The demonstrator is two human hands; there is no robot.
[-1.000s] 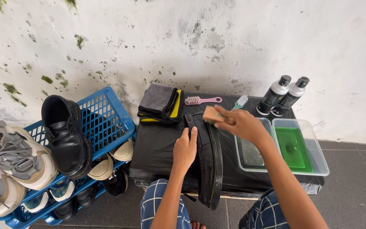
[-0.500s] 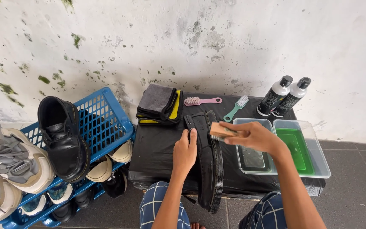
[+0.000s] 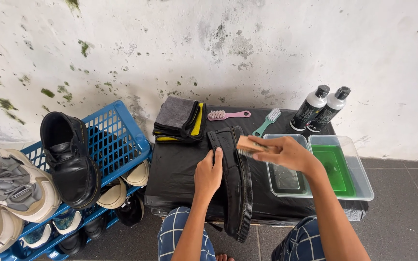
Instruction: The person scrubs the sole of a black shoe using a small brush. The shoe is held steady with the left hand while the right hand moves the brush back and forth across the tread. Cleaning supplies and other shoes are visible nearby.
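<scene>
Shoe: black leather shoe [image 3: 235,183] lying on its side on the black-covered table [image 3: 175,169].
Left hand [image 3: 208,175]: fingers flat, pressing the shoe.
Right hand [image 3: 286,153]: grips wooden brush [image 3: 248,146] just above the shoe.
Beside: clear tub [image 3: 286,188], green-liquid tub [image 3: 339,169].
Progress: scrubbing appears underway; no foam visible.
</scene>
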